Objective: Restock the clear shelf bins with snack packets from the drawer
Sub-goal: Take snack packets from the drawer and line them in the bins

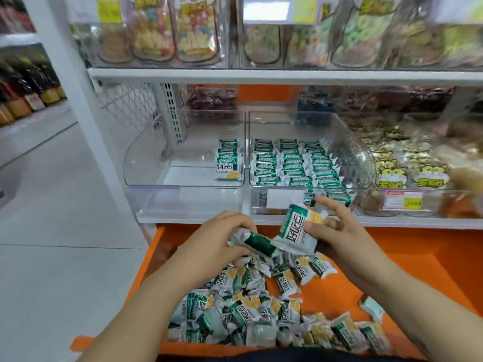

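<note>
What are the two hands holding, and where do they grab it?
The left hand grips one green-and-white snack packet at its crimped end. The right hand pinches a second packet along its side, thumb on the front.

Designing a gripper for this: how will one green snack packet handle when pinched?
Probably light: the right hand holds a packet in a loose pinch. Its glossy foil looks slippery. It is unlikely to roll, since the pile in the drawer lies mostly flat.
</note>
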Demonstrator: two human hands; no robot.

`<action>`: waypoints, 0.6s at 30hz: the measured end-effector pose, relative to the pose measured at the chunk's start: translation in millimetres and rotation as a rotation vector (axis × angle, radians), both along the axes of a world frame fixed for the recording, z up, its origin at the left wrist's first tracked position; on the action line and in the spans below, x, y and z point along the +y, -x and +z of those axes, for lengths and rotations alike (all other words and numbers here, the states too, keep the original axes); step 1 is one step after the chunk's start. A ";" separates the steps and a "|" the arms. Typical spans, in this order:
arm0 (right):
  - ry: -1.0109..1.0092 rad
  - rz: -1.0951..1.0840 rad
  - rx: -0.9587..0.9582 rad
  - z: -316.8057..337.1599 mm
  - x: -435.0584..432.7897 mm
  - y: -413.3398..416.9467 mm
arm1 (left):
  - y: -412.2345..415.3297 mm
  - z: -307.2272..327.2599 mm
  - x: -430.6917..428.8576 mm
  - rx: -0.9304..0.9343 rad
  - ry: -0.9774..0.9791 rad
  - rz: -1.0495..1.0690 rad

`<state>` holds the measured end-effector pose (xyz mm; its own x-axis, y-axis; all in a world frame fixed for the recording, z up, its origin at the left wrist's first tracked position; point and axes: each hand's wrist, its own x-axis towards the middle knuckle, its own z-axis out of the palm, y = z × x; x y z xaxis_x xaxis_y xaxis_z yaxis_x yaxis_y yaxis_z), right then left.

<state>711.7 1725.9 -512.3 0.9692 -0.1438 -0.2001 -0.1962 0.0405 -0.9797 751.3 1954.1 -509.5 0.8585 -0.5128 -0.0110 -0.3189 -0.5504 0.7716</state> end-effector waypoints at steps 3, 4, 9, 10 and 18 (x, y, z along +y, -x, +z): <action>-0.083 -0.024 0.009 5.9 3.4 4.8 | 9.7 1.6 -2.6 -0.042 0.143 0.105; -0.127 -0.027 0.016 6.5 4.5 5.3 | 11.1 1.9 -2.9 -0.076 0.169 0.113; -0.336 -0.037 0.009 8.7 9.5 0.0 | 11.4 8.3 -2.7 -0.027 0.309 0.048; -0.329 -0.034 0.010 9.0 10.4 -1.5 | 10.0 9.0 -2.8 -0.024 0.342 0.051; -0.164 -0.001 -0.037 20.6 27.4 -13.0 | -5.5 13.5 -1.9 -0.176 0.377 0.199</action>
<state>724.7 1753.3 -491.7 0.9761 -0.1131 -0.1855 -0.1604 0.2006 -0.9664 756.7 1952.2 -496.0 0.9128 -0.2777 0.2995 -0.3795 -0.3055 0.8733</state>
